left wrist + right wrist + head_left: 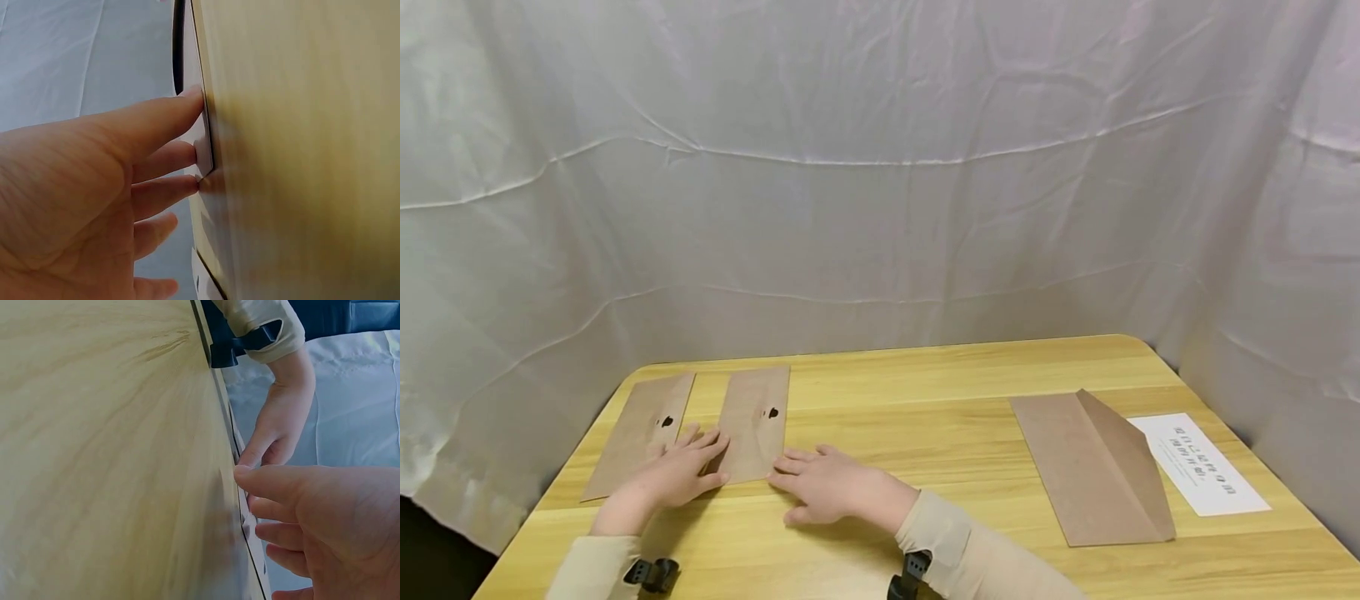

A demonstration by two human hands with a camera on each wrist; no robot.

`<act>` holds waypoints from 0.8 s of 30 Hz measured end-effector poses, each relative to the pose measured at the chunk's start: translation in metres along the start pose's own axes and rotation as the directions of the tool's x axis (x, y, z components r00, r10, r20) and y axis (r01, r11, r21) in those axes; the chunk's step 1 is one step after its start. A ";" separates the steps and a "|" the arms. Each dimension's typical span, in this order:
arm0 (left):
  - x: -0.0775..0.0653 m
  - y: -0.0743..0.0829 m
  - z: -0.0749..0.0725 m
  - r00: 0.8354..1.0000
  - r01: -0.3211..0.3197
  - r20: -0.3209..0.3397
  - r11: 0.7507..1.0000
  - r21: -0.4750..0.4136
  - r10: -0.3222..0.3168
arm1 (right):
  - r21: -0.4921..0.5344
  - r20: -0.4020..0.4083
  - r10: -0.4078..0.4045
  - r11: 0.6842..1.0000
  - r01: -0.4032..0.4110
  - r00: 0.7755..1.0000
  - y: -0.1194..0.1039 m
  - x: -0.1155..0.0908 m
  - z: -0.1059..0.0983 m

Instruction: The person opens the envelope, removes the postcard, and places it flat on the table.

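Observation:
A closed brown paper envelope (755, 425) with a small dark mark lies flat on the wooden table (917, 417), left of the middle. At its near left corner the fingertips of my left hand (673, 477) rest on its edge, fingers spread. My right hand (831, 485) has its fingertips at the near right corner, fingers extended. A similar envelope (643, 433) lies just to the left, its near right part partly behind the left hand. In the left wrist view, the left thumb and fingers touch the envelope's corner (205, 159).
On the right side lies another brown envelope (1078, 475) with its pointed flap spread out. A white card (1198, 467) with printed characters sits beside it, partly overlapped by the flap. Grey curtains (880, 208) hang behind the table and at both sides.

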State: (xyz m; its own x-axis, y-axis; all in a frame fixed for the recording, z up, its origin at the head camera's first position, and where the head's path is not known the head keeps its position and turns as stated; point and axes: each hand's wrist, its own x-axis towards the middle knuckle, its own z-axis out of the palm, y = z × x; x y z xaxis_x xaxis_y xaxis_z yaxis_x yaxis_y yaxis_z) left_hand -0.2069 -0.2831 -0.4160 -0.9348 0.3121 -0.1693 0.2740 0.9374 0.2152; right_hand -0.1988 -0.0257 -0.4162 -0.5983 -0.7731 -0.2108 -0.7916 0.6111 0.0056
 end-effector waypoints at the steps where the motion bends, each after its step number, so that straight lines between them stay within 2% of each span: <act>1: 0.000 0.002 0.000 1.000 -0.003 0.000 1.000 0.002 0.003 | 0.004 0.008 0.004 1.000 -0.004 1.000 0.000 0.000 0.000; 7: 0.001 0.017 0.001 1.000 -0.023 -0.005 1.000 0.013 0.023 | 0.025 0.035 0.019 0.999 -0.020 0.999 0.003 0.000 0.000; 13: 0.002 0.030 0.002 0.999 -0.032 0.009 0.999 0.024 0.031 | 0.030 0.028 0.029 0.999 -0.030 0.999 0.006 -0.001 0.001; 24: 0.002 0.044 0.005 0.999 -0.053 -0.006 0.999 0.010 0.053 | 0.041 0.014 0.027 0.999 -0.028 1.000 0.006 -0.010 0.002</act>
State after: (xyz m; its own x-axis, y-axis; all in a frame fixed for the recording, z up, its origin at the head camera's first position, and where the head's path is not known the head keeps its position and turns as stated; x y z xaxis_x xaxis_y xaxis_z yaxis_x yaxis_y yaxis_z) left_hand -0.1953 -0.2409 -0.4113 -0.9205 0.3601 -0.1517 0.3250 0.9211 0.2144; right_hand -0.1977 -0.0139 -0.4165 -0.6179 -0.7537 -0.2240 -0.7688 0.6388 -0.0287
